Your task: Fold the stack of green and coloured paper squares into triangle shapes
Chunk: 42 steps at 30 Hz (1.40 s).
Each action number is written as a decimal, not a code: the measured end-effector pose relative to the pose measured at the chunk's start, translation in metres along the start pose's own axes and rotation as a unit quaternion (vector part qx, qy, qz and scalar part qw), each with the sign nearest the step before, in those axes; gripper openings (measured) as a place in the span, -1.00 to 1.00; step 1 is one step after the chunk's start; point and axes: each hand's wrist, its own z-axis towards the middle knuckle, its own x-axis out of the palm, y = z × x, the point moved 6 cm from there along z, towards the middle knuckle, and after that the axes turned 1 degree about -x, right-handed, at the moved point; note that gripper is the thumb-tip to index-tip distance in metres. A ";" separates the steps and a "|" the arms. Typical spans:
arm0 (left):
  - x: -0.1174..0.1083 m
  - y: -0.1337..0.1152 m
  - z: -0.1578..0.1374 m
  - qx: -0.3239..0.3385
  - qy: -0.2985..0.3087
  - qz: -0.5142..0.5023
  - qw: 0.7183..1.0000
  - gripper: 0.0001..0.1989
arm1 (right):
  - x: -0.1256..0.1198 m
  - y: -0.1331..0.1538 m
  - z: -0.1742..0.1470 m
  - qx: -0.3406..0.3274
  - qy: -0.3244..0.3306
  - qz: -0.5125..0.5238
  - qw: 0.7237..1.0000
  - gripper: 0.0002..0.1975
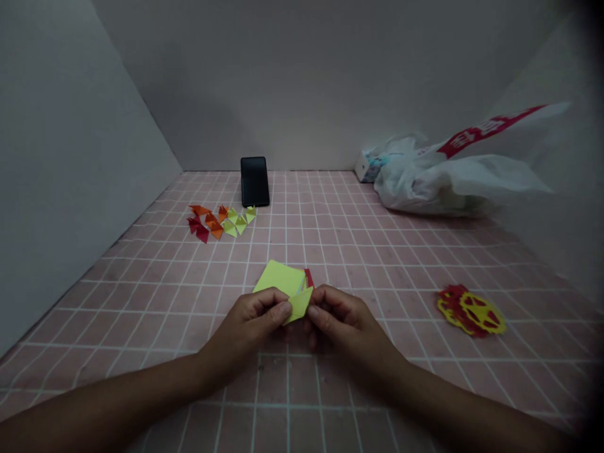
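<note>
A small folded piece of yellow-green paper (299, 304) is between my two hands above the table. My left hand (257, 314) pinches its left side, thumb on top. My right hand (337, 314) is closed at the paper's right corner, with thumb and fingertips together there. Just behind them lies a flat yellow-green sheet (279, 276), probably on a stack. A red paper edge (309, 277) shows at its right. The fingers hide the lower parts of both papers.
Several folded red, orange and yellow paper pieces (214, 225) lie at the back left. Beyond them a black phone (255, 182) leans upright. Red and yellow cut-out shapes (472, 311) lie at right. A white plastic bag (425, 182) and a box (365, 167) stand at the back right.
</note>
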 end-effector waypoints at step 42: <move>0.000 0.003 -0.003 0.053 -0.040 0.006 0.998 -0.86 | 0.001 -0.007 0.000 -0.005 0.006 0.009 1.000 -0.84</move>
